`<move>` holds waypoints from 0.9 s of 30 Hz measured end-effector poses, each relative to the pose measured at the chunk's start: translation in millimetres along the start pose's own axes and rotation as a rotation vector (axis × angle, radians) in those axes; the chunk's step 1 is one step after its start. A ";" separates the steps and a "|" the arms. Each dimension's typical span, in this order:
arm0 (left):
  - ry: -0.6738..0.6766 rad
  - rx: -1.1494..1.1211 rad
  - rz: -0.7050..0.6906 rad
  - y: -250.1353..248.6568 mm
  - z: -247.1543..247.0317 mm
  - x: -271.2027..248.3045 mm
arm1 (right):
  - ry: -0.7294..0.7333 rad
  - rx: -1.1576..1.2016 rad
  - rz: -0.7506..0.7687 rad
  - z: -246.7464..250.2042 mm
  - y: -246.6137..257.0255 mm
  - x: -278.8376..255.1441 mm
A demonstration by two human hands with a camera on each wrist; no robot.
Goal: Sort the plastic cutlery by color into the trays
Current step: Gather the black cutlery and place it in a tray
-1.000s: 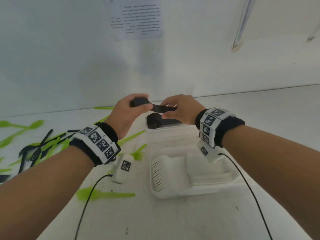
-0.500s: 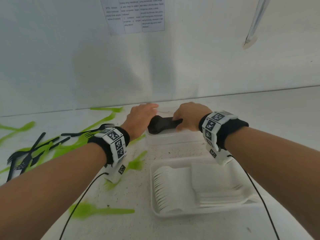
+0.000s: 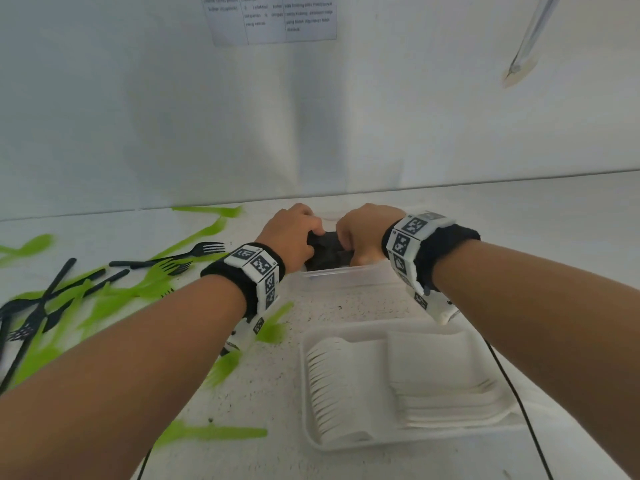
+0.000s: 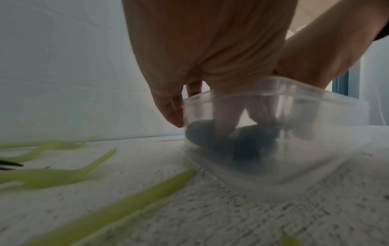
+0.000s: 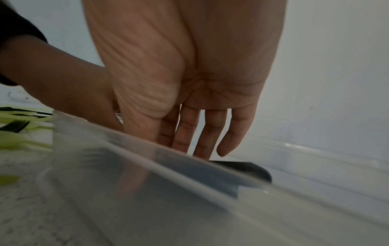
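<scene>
Head view, wall notice (image 3: 273, 17) print blurred, unreadable, wristband markers (image 3: 403, 242)

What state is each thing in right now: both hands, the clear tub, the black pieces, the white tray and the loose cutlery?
Left hand: reaching into the tub, fingers on the black stack.
Right hand: in the tub, fingers extended down onto the black stack.
Clear plastic tub: upright, lidless, on the table.
Black plastic cutlery stack: inside the tub.
White foam tray: filled with nested white cutlery.
Green cutlery: scattered, unsorted.
Black forks: loose on the table.
</scene>
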State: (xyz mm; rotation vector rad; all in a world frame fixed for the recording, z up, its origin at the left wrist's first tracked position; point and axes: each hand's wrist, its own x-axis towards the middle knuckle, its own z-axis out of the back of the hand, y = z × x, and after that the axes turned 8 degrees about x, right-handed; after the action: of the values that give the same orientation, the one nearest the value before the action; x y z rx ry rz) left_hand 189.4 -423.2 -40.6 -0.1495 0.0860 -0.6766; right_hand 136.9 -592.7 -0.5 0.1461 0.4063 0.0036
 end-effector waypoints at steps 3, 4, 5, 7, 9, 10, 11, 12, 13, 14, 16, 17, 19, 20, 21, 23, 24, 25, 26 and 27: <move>-0.028 -0.013 0.001 1.2 -3.5 -0.5 | 0.027 -0.058 0.001 -0.3 6.7 12.2; -0.031 -0.012 0.002 1.4 -4.1 -0.4 | 0.023 -0.066 -0.009 -1.5 8.5 16.3; -0.031 -0.012 0.002 1.5 -4.4 -0.4 | 0.022 -0.069 -0.011 -3.1 11.2 19.8; -0.025 -0.013 -0.007 2.5 -5.6 -1.1 | 0.012 -0.080 -0.015 -6.7 13.3 24.3; -0.007 -0.030 -0.023 6.0 -6.6 -2.7 | 0.007 -0.111 -0.006 -8.1 16.0 24.9; 0.007 -0.040 -0.029 7.9 -6.6 -3.3 | 0.007 -0.124 0.005 -8.0 17.2 24.3; 0.025 -0.045 -0.031 9.4 -6.1 -3.7 | 0.012 -0.140 0.012 -7.5 18.0 24.3; 0.052 -0.047 -0.024 10.3 -5.3 -3.9 | 0.012 -0.152 0.016 -7.2 18.6 24.2; 0.088 -0.046 -0.013 10.8 -4.8 -4.0 | 0.008 -0.158 0.020 -7.1 18.7 23.9; 0.123 -0.042 -0.003 10.5 -4.7 -4.4 | 0.000 -0.158 0.026 -7.2 18.7 22.8; 0.148 -0.040 -0.003 8.7 -5.2 -5.2 | -0.024 -0.149 0.038 -8.1 18.7 21.0; 0.140 -0.042 -0.012 7.8 -5.3 -5.0 | -0.035 -0.139 0.042 -8.1 19.0 20.3; 0.127 -0.034 -0.014 4.9 -5.0 -3.5 | -0.039 -0.127 0.048 -8.1 20.0 19.8; 0.129 -0.022 -0.007 3.2 -4.9 -2.3 | -0.036 -0.128 0.053 -7.9 20.4 19.8; 0.129 -0.012 0.001 1.6 -4.9 -1.8 | -0.036 -0.128 0.055 -8.0 20.5 19.9; 0.114 -0.017 0.016 -1.2 -5.6 -2.1 | -0.038 -0.125 0.055 -7.8 20.2 19.1; 0.103 -0.026 0.021 -2.3 -5.6 -2.9 | -0.028 -0.125 0.056 -7.1 19.6 17.4; 0.096 -0.033 0.027 -2.9 -5.8 -3.8 | -0.014 -0.123 0.058 -6.3 18.4 15.7; 0.089 -0.035 0.031 -3.3 -5.9 -4.6 | -0.003 -0.121 0.060 -5.2 16.1 13.9; 0.083 -0.033 0.032 -4.0 -5.9 -5.2 | 0.005 -0.121 0.058 -3.2 12.7 11.8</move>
State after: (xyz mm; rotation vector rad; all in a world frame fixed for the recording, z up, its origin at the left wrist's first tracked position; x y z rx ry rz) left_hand 182.1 -423.6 -45.5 -0.1515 0.1796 -0.6492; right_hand 146.8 -579.3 -6.2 0.0389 0.4060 0.0855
